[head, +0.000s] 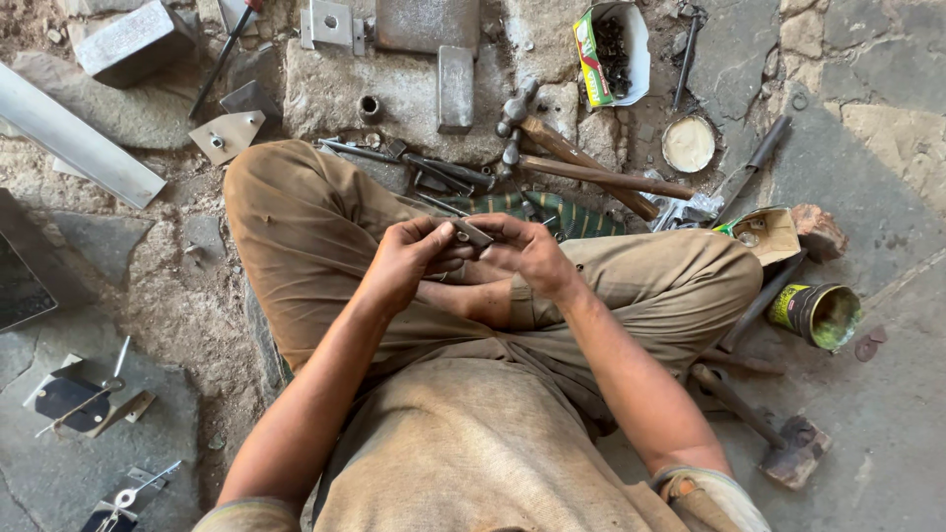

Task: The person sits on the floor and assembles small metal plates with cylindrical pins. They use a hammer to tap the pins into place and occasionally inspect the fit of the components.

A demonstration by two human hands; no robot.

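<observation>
Stone floor point(887, 414) strewn with hammers point(581, 163) and tins; both hands' grips closed on small metal piece point(471, 234).

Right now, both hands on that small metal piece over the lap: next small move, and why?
Probably turn the small metal piece slightly between the fingertips to set its facing. The left hand and right hand both pinch it above the crossed legs, and neither holds a tool; the hammers lie untouched on the stone floor ahead.
</observation>
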